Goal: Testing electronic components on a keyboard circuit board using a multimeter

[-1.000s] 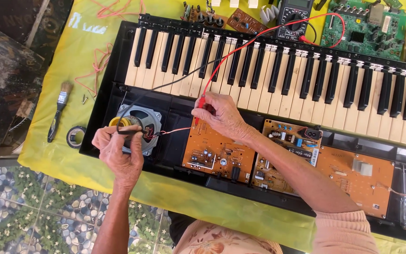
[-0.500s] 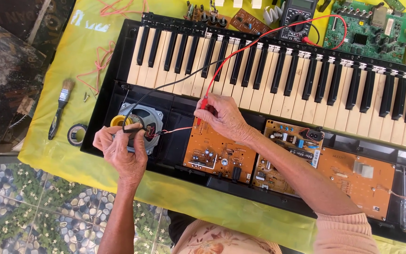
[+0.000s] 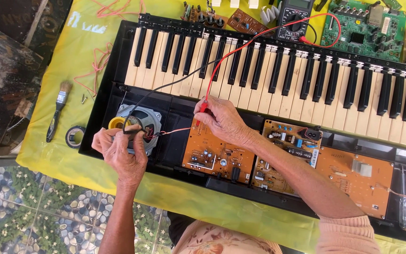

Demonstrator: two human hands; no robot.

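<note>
The left hand (image 3: 118, 153) pinches the black test probe (image 3: 130, 132) between thumb and fingers, its tip at the terminals of the round speaker (image 3: 139, 120) set in the open keyboard case (image 3: 100, 117). The right hand (image 3: 219, 120) grips the red test probe (image 3: 202, 110), tip pressed down at the upper left corner of an orange circuit board (image 3: 212, 157) that lies just below that hand. Both leads run away from the hands across the black and white keys (image 3: 278, 75) to a dark multimeter (image 3: 293, 19) well beyond the right hand.

A thin red-and-white wire pair (image 3: 172, 131) spans the short gap between the two hands. Left of the left hand, outside the case edge, the yellow cloth (image 3: 71, 56) has open room: a paintbrush (image 3: 57, 110), a roll of black tape (image 3: 74, 136) and two small screws (image 3: 84, 99) lie there, well apart from each other. To the right of the right forearm sit two more orange boards (image 3: 353, 181) (one bears a narrow white barcode sticker (image 3: 314, 157) standing upright at its right edge). A green circuit board (image 3: 363, 23) lies beyond the keys, and a screwdriver (image 3: 403, 202) rests in the case far right.
</note>
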